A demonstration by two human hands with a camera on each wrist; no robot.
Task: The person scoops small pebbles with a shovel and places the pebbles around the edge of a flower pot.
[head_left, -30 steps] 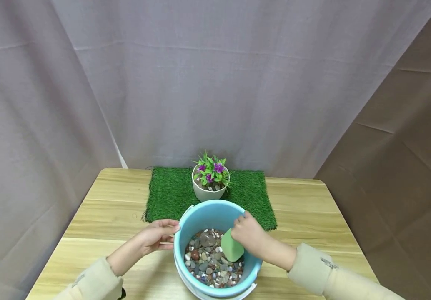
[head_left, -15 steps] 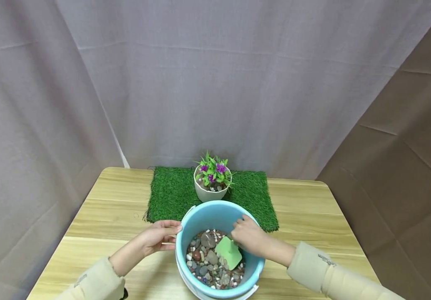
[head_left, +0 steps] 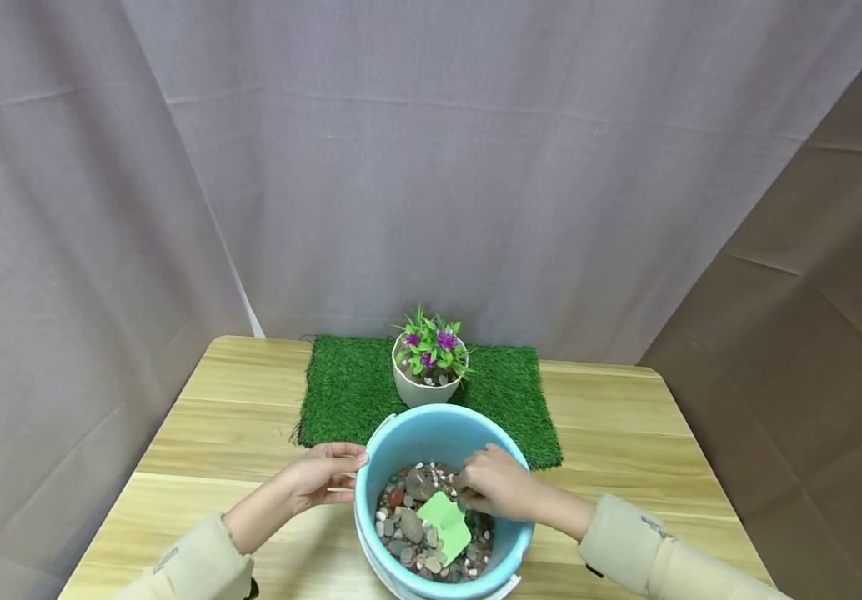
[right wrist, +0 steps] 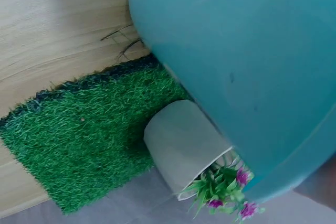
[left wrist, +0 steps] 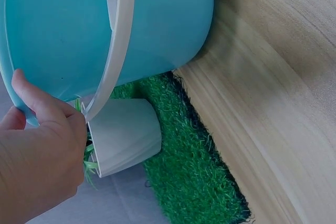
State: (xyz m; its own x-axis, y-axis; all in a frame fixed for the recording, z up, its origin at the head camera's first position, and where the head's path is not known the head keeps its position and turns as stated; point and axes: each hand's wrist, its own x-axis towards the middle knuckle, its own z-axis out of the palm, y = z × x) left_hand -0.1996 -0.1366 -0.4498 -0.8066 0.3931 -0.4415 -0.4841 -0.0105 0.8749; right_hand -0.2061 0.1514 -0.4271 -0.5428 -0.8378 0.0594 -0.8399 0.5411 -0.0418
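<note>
A light blue bucket (head_left: 434, 435) stands near the front of the table, holding mixed pebbles (head_left: 401, 546). My left hand (head_left: 321, 478) pinches its left rim between thumb and fingers; the left wrist view shows the same hand (left wrist: 44, 145) at the rim, beside the white bail handle (left wrist: 116, 51). Inside the bucket, my right hand (head_left: 498, 483) grips a green toy shovel (head_left: 446, 528) whose blade lies tilted among the pebbles. The shovel's handle is hidden within the fist. In the right wrist view the bucket wall (right wrist: 236, 56) covers nearly all of that hand.
Just behind the bucket, a white pot (head_left: 428, 392) with a purple-flowered plant (head_left: 434, 342) stands on a green artificial grass mat (head_left: 352, 400). The wooden table (head_left: 228, 425) has rounded back corners. Grey curtain (head_left: 431, 167) hangs behind, brown cloth (head_left: 814, 350) on the right.
My right hand has gone lower into the bucket and the shovel blade has turned and pushed toward the front left, shifting pebbles. My left hand keeps its hold on the rim.
</note>
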